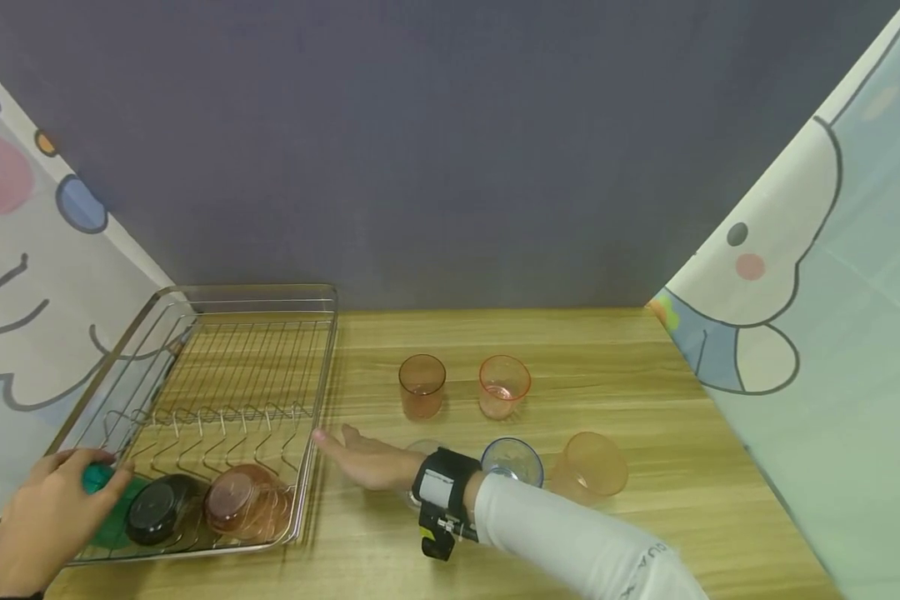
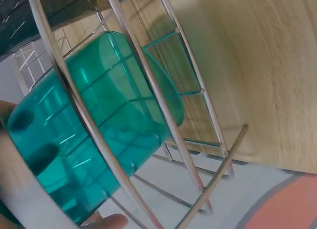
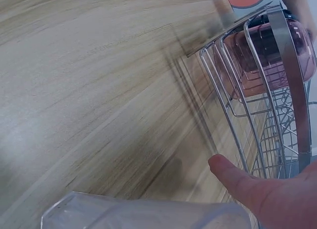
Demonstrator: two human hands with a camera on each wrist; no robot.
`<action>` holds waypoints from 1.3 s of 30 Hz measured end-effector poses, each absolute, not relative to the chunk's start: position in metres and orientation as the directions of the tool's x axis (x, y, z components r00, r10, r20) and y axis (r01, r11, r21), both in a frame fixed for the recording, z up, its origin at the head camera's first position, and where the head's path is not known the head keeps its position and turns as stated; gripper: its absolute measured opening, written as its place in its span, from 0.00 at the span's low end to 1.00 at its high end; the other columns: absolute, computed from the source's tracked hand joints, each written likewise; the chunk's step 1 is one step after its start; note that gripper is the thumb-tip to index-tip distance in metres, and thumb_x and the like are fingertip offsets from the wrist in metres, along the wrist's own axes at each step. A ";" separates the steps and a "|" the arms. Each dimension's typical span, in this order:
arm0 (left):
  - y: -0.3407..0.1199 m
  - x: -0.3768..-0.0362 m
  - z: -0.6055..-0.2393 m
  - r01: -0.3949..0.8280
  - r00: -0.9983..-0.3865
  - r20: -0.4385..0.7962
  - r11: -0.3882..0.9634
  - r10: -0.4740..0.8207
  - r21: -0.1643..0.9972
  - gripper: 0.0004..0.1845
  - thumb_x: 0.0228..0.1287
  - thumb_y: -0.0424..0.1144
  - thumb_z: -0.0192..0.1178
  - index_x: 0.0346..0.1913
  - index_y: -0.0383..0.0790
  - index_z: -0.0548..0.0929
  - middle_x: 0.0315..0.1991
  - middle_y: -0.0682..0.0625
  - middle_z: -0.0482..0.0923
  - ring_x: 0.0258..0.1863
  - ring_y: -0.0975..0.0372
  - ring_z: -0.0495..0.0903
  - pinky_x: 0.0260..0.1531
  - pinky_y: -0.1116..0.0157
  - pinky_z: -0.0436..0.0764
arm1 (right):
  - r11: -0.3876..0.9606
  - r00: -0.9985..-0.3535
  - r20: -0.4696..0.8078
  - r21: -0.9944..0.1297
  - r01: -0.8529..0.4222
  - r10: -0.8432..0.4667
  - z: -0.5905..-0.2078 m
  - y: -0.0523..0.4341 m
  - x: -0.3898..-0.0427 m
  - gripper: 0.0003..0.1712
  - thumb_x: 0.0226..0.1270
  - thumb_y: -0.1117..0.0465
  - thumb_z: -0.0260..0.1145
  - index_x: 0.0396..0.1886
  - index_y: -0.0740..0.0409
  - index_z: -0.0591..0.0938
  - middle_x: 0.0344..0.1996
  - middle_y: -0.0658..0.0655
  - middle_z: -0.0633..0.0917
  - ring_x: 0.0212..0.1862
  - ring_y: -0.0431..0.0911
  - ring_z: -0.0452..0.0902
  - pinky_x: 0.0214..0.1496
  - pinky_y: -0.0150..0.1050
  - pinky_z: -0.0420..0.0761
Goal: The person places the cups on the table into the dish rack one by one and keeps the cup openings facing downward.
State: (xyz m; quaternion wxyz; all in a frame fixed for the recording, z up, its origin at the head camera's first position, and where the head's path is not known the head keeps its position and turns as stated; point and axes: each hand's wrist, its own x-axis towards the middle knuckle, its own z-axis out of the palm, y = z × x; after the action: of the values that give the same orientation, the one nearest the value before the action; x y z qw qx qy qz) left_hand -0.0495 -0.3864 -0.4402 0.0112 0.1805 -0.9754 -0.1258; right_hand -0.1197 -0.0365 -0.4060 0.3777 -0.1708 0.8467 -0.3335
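My left hand [image 1: 60, 512] grips a translucent green cup [image 2: 114, 105] at the front left corner of a wire dish rack [image 1: 328, 354]. In the left wrist view the cup is inside the rack's wires, fingers against its base end. Right beside it, a dark cup [image 1: 152, 510] and a pinkish cup [image 1: 242, 500] lie bottom-up and tilted in the rack's front row. My right hand [image 1: 367, 460] holds nothing; its fingers extend toward the rack's right side. Below that hand is a clear cup [image 3: 143, 214], partly hidden by the wrist in the head view.
On the wooden table [image 1: 570, 342] stand a brown cup [image 1: 422, 392], a red-rimmed cup [image 1: 502, 392], a blue-rimmed cup [image 1: 512, 460] and an orange-yellow cup [image 1: 596, 467]. A dark wall [image 1: 435, 167] closes off the back, with patterned panels at both sides.
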 end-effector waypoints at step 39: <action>-0.376 -0.059 -0.431 -0.499 -0.834 -0.369 0.847 -0.412 0.184 0.41 0.55 0.55 0.61 0.62 0.28 0.62 0.59 0.14 0.20 0.56 0.19 0.19 0.48 0.24 0.24 | 0.722 -0.624 -0.541 -0.690 -0.054 -0.564 -0.407 -0.034 -0.118 0.50 0.58 0.22 0.22 0.74 0.43 0.46 0.74 0.49 0.49 0.73 0.52 0.51 0.71 0.55 0.57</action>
State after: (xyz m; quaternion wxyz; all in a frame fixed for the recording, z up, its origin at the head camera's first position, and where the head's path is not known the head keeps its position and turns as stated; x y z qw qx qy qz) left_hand -0.0587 -0.3755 -0.4310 -0.1596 0.2403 -0.9476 -0.1376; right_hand -0.1181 -0.0336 -0.4069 0.3925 -0.1837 0.8407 -0.3247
